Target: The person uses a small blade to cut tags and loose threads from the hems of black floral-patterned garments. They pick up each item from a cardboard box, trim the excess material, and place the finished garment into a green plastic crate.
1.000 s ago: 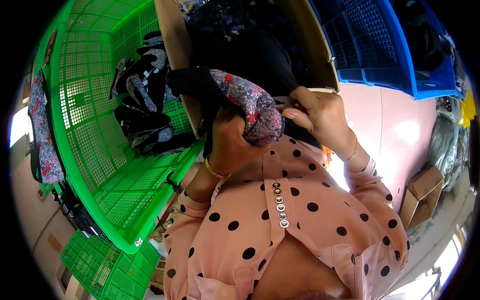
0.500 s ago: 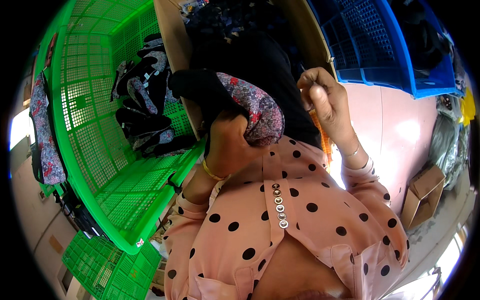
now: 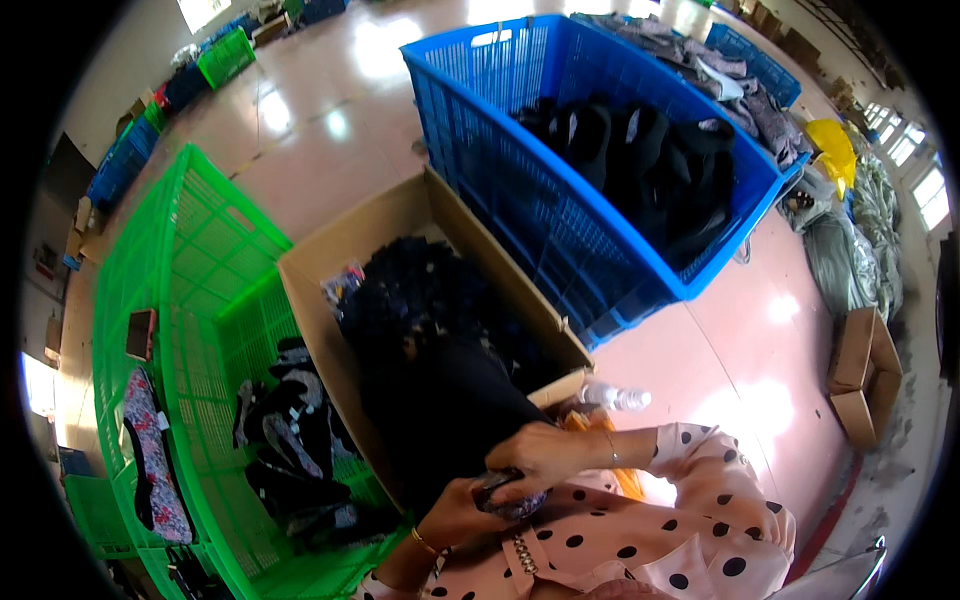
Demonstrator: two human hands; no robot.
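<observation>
My left hand (image 3: 455, 520) is closed round a floral-and-black fabric piece (image 3: 515, 505), held bunched close to my body above my lap. From above, my right hand (image 3: 540, 455) grips the same piece with its fingers bent over it. Most of the fabric is hidden by the hands, and whether the right fingers also hold something small cannot be made out. Just ahead of the hands, a cardboard box (image 3: 345, 375) contains many dark scraps (image 3: 430, 290).
On the left, a green crate (image 3: 185, 350) holds several floral-and-black pieces (image 3: 295, 440). Another floral piece (image 3: 150, 460) and a phone (image 3: 141, 334) rest along its outer side. Beyond the box stands a blue crate (image 3: 560, 240) of black pieces. A clear bottle (image 3: 615, 396) lies to the right.
My right hand has come down from its raised place at the right onto the fabric piece. The piece is now more bunched up. The view has tilted up, showing more of the room.
</observation>
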